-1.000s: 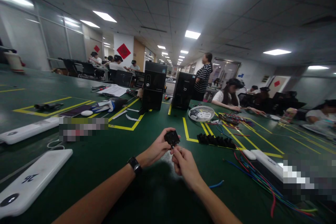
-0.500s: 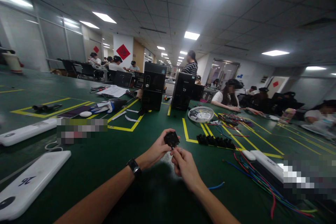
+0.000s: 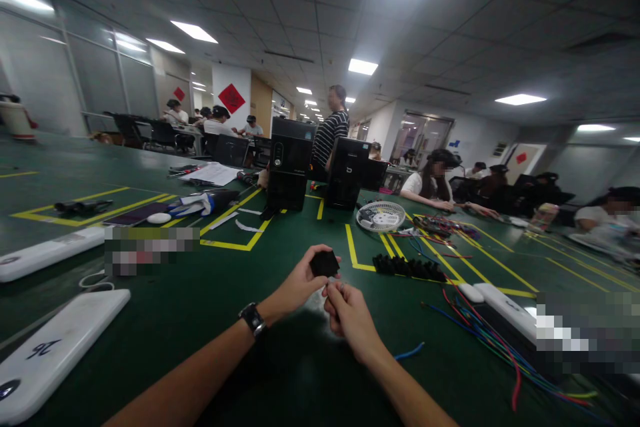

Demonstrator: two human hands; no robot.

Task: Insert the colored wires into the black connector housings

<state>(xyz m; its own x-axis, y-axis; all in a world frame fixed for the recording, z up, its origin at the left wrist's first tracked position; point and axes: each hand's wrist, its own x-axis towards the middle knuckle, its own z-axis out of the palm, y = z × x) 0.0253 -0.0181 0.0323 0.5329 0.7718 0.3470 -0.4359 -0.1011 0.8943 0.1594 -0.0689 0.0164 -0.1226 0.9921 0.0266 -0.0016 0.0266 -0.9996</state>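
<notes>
My left hand [image 3: 296, 290], with a watch on its wrist, is closed around a small black block-shaped part [image 3: 325, 264]. A plain dark face of the part shows above the green table. Just below it, my right hand [image 3: 350, 310] is pinched closed, thumb against forefinger, at the part's lower edge. Whatever lies between those fingertips is too small to make out. Several similar black parts [image 3: 410, 268] stand in a row on the table, ahead and to the right of my hands.
Coloured wires [image 3: 493, 340] lie at the right, beside a white device [image 3: 507, 307]. A short blue wire [image 3: 410, 351] rests near my right forearm. Ahead are a white basket [image 3: 381, 216] and two black computer towers [image 3: 287, 167]. Another white device [image 3: 60, 353] lies left.
The black part has turned in my left hand, from a face with surface detail to a plain one. A person in a striped top behind the towers has moved left.
</notes>
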